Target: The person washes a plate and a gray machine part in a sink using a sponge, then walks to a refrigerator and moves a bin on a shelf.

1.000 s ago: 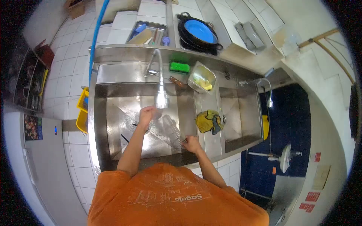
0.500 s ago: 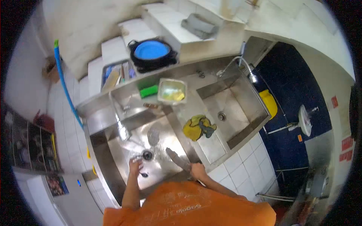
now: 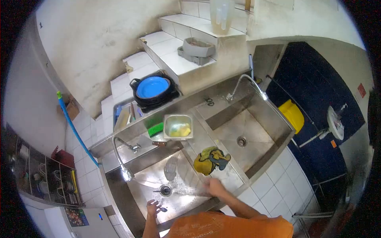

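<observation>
Over the near left part of the left sink basin (image 3: pixel 139 198), my left hand (image 3: pixel 152 208) hovers with its fingers apart. A small dark object (image 3: pixel 162 209) lies close to its fingertips. My right hand (image 3: pixel 215 187) is at the basin's right edge, closed and smeared by motion. From it a long flat grey-brown object (image 3: pixel 197 186) reaches leftward over the basin, too blurred to name exactly. Between the hands sits the drain (image 3: pixel 165 190), a thin dark piece beside it. Behind the drain lies a grey ridged pad (image 3: pixel 170 168) on the wet steel.
Yellow-and-grey gloves (image 3: pixel 210 160) lie on the divider between basins. A metal container (image 3: pixel 178 127) holds yellow pieces beside a green brush (image 3: pixel 155 129) and a brown-handled tool (image 3: pixel 159 143). A curved faucet (image 3: pixel 126 172) overhangs the left basin. Blue and black pans (image 3: pixel 152 87) stand behind.
The head view has shifted, so the sinks appear lower. My left hand has come slightly nearer my body. My right hand has moved away from my body, with the flat object now swept into a blur.
</observation>
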Available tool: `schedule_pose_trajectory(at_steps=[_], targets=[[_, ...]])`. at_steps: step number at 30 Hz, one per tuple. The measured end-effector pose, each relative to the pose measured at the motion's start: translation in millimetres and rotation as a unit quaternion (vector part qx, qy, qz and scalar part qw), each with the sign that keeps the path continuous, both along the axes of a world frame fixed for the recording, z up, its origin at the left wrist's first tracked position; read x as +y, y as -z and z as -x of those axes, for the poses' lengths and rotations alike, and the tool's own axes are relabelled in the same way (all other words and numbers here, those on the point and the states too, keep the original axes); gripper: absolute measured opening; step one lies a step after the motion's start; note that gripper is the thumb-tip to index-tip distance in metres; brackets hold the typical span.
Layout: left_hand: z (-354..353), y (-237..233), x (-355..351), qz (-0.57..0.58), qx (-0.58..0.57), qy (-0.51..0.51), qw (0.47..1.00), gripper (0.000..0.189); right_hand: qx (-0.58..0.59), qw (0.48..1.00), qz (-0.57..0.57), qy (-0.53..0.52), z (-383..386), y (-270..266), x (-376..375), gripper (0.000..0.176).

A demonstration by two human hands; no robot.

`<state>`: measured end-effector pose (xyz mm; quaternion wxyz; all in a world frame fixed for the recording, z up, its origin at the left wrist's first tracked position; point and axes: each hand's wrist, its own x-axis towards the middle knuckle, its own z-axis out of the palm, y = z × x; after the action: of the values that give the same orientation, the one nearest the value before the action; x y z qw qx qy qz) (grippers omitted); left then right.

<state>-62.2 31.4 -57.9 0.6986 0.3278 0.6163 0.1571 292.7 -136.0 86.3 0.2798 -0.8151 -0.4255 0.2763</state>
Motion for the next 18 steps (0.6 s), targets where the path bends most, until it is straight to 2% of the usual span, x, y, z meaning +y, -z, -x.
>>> schedule_pose_trajectory(at_steps=[1,2,3,4,5,6,7,8,9,10,11,12,13,14,15,16,17,18], targets=[[-4.3,-2.6,-3.0,-0.012,0.022,0.011,1.000,0.035,0.048,0.995,-0.021,0.084,-24.4,-39.2,25.4,0.024],[-8.2,-7.4,-5.9,0.000,0.013,-0.011,1.000,0.038,0.047,0.983,-0.154,0.087,-63.0,-34.0,49.9,0.020],[-10.8,-12.3,-10.8,-0.003,0.014,-0.016,1.000,0.038,0.075,0.977,-0.111,0.168,-79.6,-122.5,73.5,0.012],[-12.8,-17.2,-15.0,0.005,0.016,-0.015,1.000,0.039,-0.156,0.944,-0.256,0.139,-120.7,-121.5,100.2,0.008],[-14.1,-19.8,-16.2,0.012,0.018,-0.014,1.000,0.041,-0.079,0.948,-0.268,0.155,-157.2,-146.0,127.5,0.020],[-12.7,-19.1,-17.4,0.024,-0.032,-0.055,0.998,0.041,-0.208,0.903,-0.354,0.127,-191.2,-173.1,155.9,0.016],[-9.7,-10.5,-17.1,0.010,-0.002,-0.046,0.999,0.042,-0.194,0.903,-0.354,0.150,-226.0,-195.4,188.6,0.016],[-4.6,-9.0,-17.6,0.014,0.000,-0.048,0.999,0.042,-0.239,0.907,-0.297,0.179,-240.4,-241.3,209.1,0.019],[-2.8,-8.1,-18.0,0.018,0.002,-0.052,0.998,0.042,-0.277,0.865,-0.363,0.210,-268.8,-251.2,240.8,0.022],[-1.2,-6.0,-19.4,0.000,0.057,0.003,0.998,0.038,-0.321,0.835,-0.391,0.215,-296.4,-261.8,269.3,0.022],[-1.9,-3.8,-17.1,0.003,0.054,-0.021,0.998,0.038,-0.356,0.809,-0.415,0.214,-323.5,-265.1,294.1,0.020],[-1.6,0.3,-11.6,0.032,0.030,-0.024,0.999,0.042,-0.503,0.727,-0.414,0.217,-370.9,-249.7,326.2,0.020],[14.1,7.6,-15.6,0.061,0.004,-0.046,0.997,0.047,-0.415,0.803,-0.357,0.235,-403.6,-257.1,344.3,0.021],[36.2,52.6,-4.0,0.136,-0.098,-0.007,0.986,0.050,-0.509,0.742,-0.380,0.214,-402.3,-264.6,350.5,0.022],[46.4,106.5,-44.7,-0.159,0.243,0.095,0.952,0.049,-0.116,0.906,-0.393,0.103,-394.9,-282.0,371.2,0.023],[2.5,-16.0,-37.2,-0.121,0.326,0.103,0.932,0.048,-0.449,0.843,-0.252,0.158,-432.3,-269.0,385.8,0.025],[11.2,1.5,-42.4,-0.099,0.339,0.115,0.929,0.043,-0.539,0.791,-0.239,0.165,-503.6,-246.3,402.1,0.027],[11.6,1.6,-49.0,-0.095,0.333,0.125,0.930,0.040,-0.624,0.726,-0.225,0.181,-516.9,-247.6,406.7,0.030]])
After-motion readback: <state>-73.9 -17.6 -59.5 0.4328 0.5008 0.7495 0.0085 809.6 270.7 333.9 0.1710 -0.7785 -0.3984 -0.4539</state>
